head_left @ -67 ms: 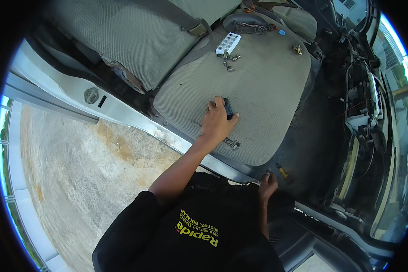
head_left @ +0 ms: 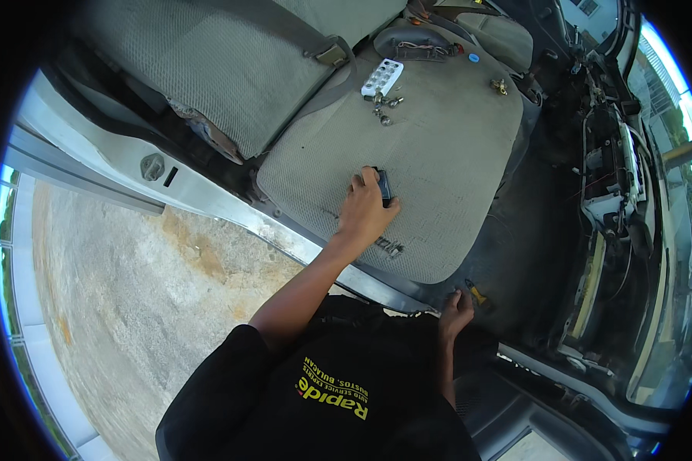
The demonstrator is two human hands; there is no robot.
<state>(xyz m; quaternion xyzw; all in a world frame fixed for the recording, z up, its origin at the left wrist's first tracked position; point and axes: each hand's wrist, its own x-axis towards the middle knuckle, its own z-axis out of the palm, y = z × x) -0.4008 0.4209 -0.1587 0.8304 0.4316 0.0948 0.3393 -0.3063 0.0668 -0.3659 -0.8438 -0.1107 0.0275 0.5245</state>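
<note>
My left hand is closed around a small dark rectangular box, low over the grey seat cushion. Thumb and fingers grip its sides and hide part of it. Lower and to the right, beside the cushion's near edge, is my right hand. Its fingers are pinched together, and whatever may be between them is too small to make out. A yellow-handled tool lies just beyond that hand on the dark vehicle floor. Between my left forearm and the cushion's near edge rest some small dark parts.
Farther up the cushion are a white tray with round holes, several loose metal pieces, a blue round cap and a brass-coloured part. A seat belt buckle hangs at the backrest. The metal door sill runs along the near side.
</note>
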